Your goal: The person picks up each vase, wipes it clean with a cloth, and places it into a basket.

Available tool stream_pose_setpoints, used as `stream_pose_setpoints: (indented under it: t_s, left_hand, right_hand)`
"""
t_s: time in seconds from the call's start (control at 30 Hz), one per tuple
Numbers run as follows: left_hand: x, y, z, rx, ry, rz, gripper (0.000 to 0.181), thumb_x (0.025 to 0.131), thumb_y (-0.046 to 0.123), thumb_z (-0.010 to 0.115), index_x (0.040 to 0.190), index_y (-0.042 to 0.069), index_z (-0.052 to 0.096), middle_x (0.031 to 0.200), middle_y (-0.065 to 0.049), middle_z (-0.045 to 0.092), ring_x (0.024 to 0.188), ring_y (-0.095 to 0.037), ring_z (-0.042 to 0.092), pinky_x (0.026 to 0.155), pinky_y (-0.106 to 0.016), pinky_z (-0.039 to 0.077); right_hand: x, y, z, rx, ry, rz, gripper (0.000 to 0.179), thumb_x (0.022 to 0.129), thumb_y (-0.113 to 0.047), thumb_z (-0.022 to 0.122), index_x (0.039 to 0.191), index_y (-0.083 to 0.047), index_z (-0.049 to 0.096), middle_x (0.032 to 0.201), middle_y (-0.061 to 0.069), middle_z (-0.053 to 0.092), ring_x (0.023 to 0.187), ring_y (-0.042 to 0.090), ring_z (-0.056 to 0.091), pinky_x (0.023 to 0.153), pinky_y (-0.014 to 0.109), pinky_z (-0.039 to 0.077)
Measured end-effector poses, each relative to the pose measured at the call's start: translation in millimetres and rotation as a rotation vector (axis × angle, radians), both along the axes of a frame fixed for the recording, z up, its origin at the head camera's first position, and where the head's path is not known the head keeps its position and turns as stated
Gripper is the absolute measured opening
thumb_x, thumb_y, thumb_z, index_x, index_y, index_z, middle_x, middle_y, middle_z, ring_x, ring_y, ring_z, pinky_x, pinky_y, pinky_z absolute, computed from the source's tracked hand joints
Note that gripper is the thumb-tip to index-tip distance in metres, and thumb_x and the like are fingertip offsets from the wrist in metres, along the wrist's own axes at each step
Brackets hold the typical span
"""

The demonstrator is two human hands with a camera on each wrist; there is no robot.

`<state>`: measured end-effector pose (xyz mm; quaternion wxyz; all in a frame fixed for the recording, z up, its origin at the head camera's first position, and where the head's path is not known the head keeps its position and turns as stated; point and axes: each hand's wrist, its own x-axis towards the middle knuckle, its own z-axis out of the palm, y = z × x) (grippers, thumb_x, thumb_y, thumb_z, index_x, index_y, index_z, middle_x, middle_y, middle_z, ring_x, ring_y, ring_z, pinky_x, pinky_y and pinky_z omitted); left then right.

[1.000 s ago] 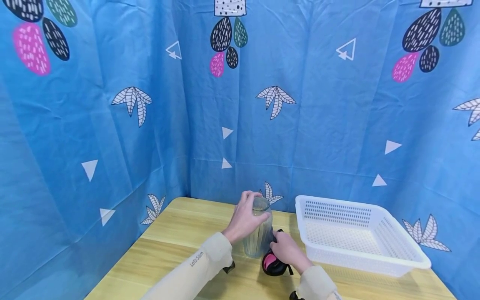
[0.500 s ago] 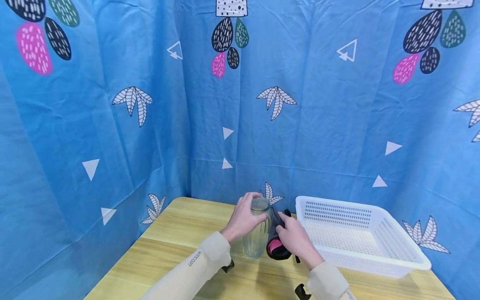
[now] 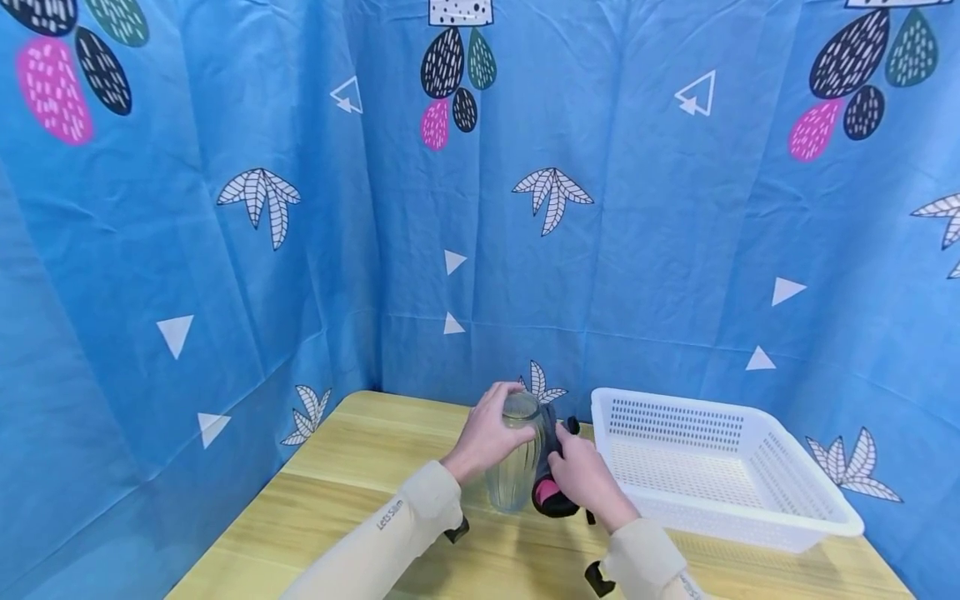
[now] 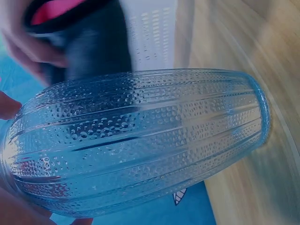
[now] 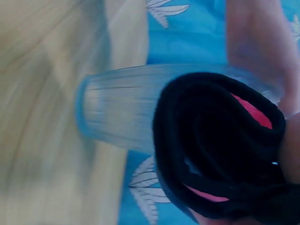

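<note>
A clear ribbed glass vase (image 3: 506,487) stands upright on the table, and dotted texture shows between its ribs in the left wrist view (image 4: 159,136). My left hand (image 3: 487,437) grips it near the rim, thumb on the near side. Right beside the vase, my right hand (image 3: 590,477) holds a rolled dark fabric wrap (image 3: 557,505) with black edging and a pink lining. In the right wrist view the hollow end of the wrap (image 5: 171,136) faces the camera and partly hides the vase. Whether wrap and glass touch, I cannot tell.
A white perforated plastic basket (image 3: 720,512) stands to the right, close behind my right hand. The wooden table (image 3: 360,467) ends at a blue patterned curtain (image 3: 637,250) at the back and left. Black camera mounts (image 3: 600,578) sit on my wrists.
My right hand has lifted the wrap and moved it slightly away from me and to the right, alongside the vase. My left hand and the vase have stayed in place.
</note>
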<state>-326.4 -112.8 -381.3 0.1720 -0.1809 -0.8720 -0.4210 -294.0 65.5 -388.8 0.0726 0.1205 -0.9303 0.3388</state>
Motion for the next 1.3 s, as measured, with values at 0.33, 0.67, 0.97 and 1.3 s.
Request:
stream_pose_setpoints:
  t_s: [0.33, 0.67, 0.97, 1.3]
  left_hand:
    - [-1.0, -0.6, -1.1, -0.008, 0.025, 0.000, 0.066, 0.082, 0.042, 0.075, 0.140, 0.025, 0.050, 0.141, 0.006, 0.054, 0.133, -0.021, 0.045, 0.109, -0.052, 0.037]
    - [-0.3, -1.5, -1.7, 0.009, 0.026, 0.003, 0.062, 0.085, 0.047, 0.076, 0.138, 0.022, 0.053, 0.141, -0.001, 0.046, 0.125, -0.024, 0.051, 0.101, -0.047, 0.046]
    - [-1.0, -1.7, 0.7, 0.003, 0.056, 0.015, 0.060, 0.084, 0.036, 0.078, 0.136, 0.020, 0.054, 0.137, 0.001, 0.053, 0.122, -0.023, 0.048, 0.100, -0.044, 0.046]
    - [1.3, -0.6, 2.6, -0.043, 0.063, 0.006, 0.063, 0.081, 0.031, 0.073, 0.139, 0.018, 0.053, 0.142, -0.001, 0.053, 0.127, -0.023, 0.046, 0.104, -0.046, 0.044]
  right_hand:
    - [-13.2, -4.5, -44.1, 0.108, -0.145, 0.123, 0.050, 0.096, -0.009, 0.058, 0.136, 0.019, 0.048, 0.136, 0.039, 0.052, 0.125, 0.047, 0.055, 0.101, 0.060, 0.046]
    - [-7.2, -3.5, -39.7, 0.021, -0.154, 0.102, 0.049, 0.095, -0.007, 0.056, 0.137, 0.018, 0.049, 0.139, 0.036, 0.052, 0.123, 0.044, 0.057, 0.101, 0.058, 0.045]
    - [5.7, 2.1, -8.5, -0.073, -0.038, 0.042, 0.048, 0.094, -0.006, 0.054, 0.141, 0.007, 0.053, 0.115, 0.024, 0.068, 0.073, 0.019, 0.058, 0.069, 0.036, 0.049]
    - [14.7, 2.8, 22.9, -0.072, 0.122, -0.035, 0.051, 0.095, -0.010, 0.054, 0.145, -0.002, 0.052, 0.131, 0.021, 0.064, 0.084, 0.022, 0.059, 0.075, 0.037, 0.047]
